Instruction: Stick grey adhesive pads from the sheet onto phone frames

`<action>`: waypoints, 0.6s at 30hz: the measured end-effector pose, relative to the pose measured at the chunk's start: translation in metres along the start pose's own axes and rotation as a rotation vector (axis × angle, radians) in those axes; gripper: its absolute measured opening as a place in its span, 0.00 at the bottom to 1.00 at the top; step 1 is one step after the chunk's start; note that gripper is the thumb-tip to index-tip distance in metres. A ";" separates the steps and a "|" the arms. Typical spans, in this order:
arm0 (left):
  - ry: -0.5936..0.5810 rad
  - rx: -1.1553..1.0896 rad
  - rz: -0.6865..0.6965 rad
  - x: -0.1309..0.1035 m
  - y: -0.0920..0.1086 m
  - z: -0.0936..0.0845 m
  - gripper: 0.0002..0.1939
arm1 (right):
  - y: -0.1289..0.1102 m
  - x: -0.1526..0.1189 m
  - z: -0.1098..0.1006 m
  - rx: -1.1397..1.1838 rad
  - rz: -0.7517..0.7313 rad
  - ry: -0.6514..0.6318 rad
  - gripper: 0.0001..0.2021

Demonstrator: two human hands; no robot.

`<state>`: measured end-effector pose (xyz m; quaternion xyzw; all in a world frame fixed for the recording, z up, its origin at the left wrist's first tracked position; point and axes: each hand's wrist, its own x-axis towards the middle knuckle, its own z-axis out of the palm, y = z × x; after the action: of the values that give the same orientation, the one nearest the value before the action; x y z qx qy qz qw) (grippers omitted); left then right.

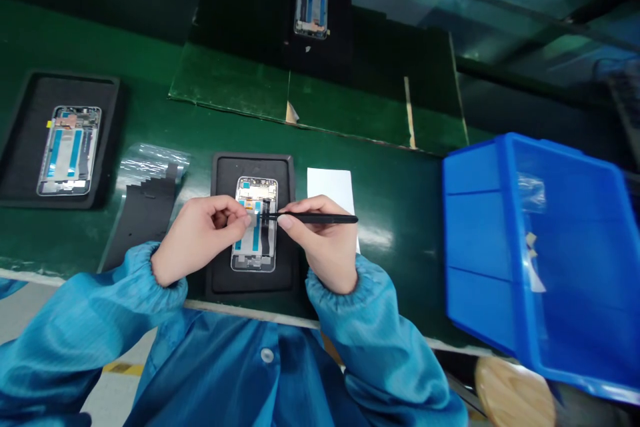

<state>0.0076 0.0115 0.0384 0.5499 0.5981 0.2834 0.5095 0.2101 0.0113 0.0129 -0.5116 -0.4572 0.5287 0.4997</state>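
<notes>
An opened phone lies in a black tray in front of me, its inner parts and blue strips showing. My right hand grips black tweezers, held level with their tips over the phone's middle. My left hand is closed in a pinch over the phone's left side, fingertips close to the tweezer tips. A small greyish piece seems to be between those fingertips, too small to name. Left of my left hand lies a sheet of black cut pieces on clear film.
Another opened phone rests in a black tray at left. A third phone sits on a raised green board at the back. White paper lies right of my tray; a blue bin stands at right.
</notes>
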 end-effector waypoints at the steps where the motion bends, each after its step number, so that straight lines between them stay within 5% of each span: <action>1: 0.006 -0.002 0.003 0.000 0.000 0.000 0.09 | 0.000 0.000 0.000 0.006 0.003 -0.006 0.09; 18: 0.005 -0.010 0.006 0.003 -0.003 -0.004 0.12 | 0.007 0.004 0.002 0.053 0.060 -0.007 0.10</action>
<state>0.0030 0.0151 0.0364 0.5483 0.5964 0.2894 0.5098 0.2075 0.0145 0.0061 -0.5097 -0.4294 0.5573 0.4953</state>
